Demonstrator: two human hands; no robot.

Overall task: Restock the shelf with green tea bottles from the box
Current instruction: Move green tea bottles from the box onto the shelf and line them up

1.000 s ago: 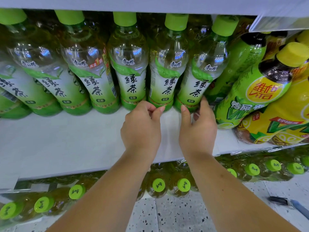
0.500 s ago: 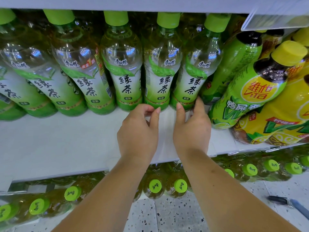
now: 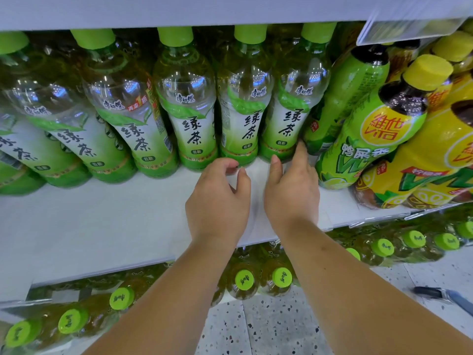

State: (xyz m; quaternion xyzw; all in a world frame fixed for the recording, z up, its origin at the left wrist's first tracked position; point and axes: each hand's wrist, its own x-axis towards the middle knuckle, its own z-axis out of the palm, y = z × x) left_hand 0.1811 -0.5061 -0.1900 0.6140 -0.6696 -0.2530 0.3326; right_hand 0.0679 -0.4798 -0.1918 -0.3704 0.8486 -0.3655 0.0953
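Observation:
Several green tea bottles with lime caps stand in a row at the back of the white shelf (image 3: pixel 89 226). My left hand (image 3: pixel 217 201) hovers just in front of the base of one green tea bottle (image 3: pixel 240 108), fingers curled, holding nothing. My right hand (image 3: pixel 291 190) is beside it, fingertips touching the base of the rightmost green tea bottle (image 3: pixel 291 106) without gripping it. The box is not in view.
Green and yellow lemon tea bottles (image 3: pixel 378 129) lean at the right end of the shelf. More green-capped bottles (image 3: pixel 244 280) fill the shelf below. A price-tag holder (image 3: pixel 409 29) hangs from the shelf above. Speckled floor shows at the bottom, with a dark object (image 3: pixel 440 294) on it.
Both hands have drawn slightly back from the bottle bases and closer together; the view has tilted down a little. No bottle was picked up.

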